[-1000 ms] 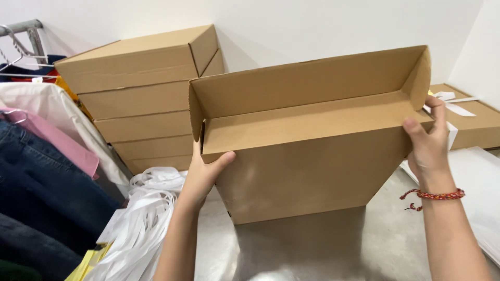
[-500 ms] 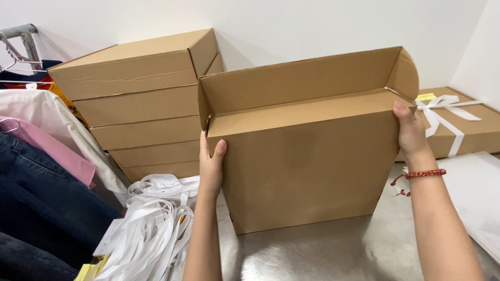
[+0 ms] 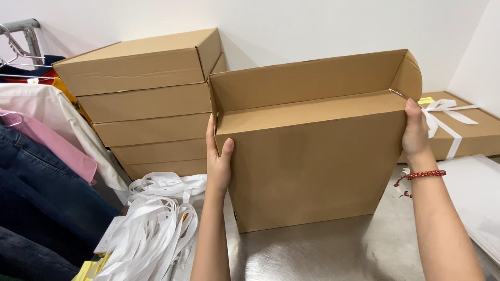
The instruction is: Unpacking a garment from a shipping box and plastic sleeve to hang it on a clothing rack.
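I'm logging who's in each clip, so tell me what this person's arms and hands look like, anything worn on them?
Both forearms are bare, with no sleeves in view and no gloves. The left hand shows no ring, watch or band. The right hand has a thin red braided bracelet at the wrist, with short loose cord ends hanging from it.

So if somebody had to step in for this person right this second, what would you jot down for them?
Left hand: gripping the left edge of the open cardboard box, thumb on its front.
Right hand: holding the box's right edge, near the upper corner.
The box stands on edge on the metal table, its flap up and open.
Nearby: a stack of closed boxes behind on the left, white ribbons by the left forearm, a box tied with white ribbon on the right, hanging clothes far left.
Done: box is formed and steadied.
Left: flap not closed, no ribbon on it.
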